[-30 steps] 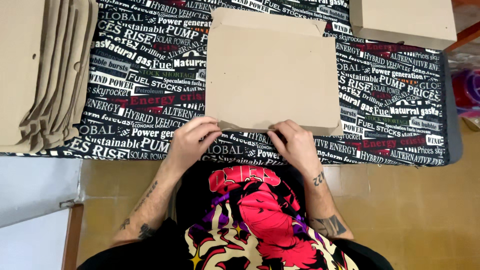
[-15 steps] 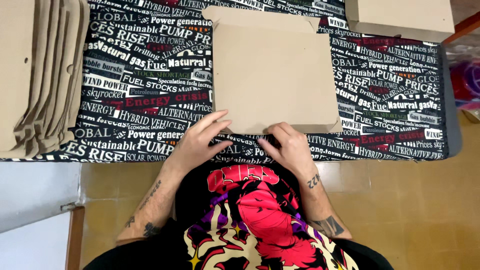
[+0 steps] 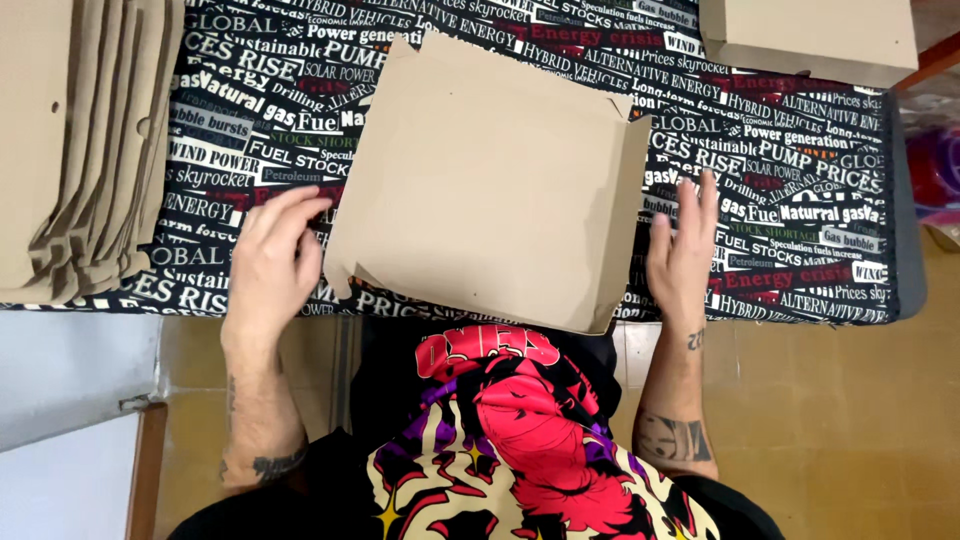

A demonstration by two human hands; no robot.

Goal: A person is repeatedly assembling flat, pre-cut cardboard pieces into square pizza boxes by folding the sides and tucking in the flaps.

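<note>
Cardboard, brown and flat, forms the box blank (image 3: 490, 180), which lies on the printed tablecloth (image 3: 780, 230) with its near edge hanging over the table edge. The left hand (image 3: 270, 260) touches the blank's left flap with spread fingers, grasping nothing; the right hand (image 3: 685, 250) is released beside the blank's right edge. Unheld, the overhanging blank could slide off toward the person.

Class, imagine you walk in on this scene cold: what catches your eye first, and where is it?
First, the flat brown cardboard box blank at centre, between the open left hand and right hand. Beneath lies a black tablecloth covered in printed words. A stack of cardboard blanks sits at far left, a closed cardboard box top right.
</note>
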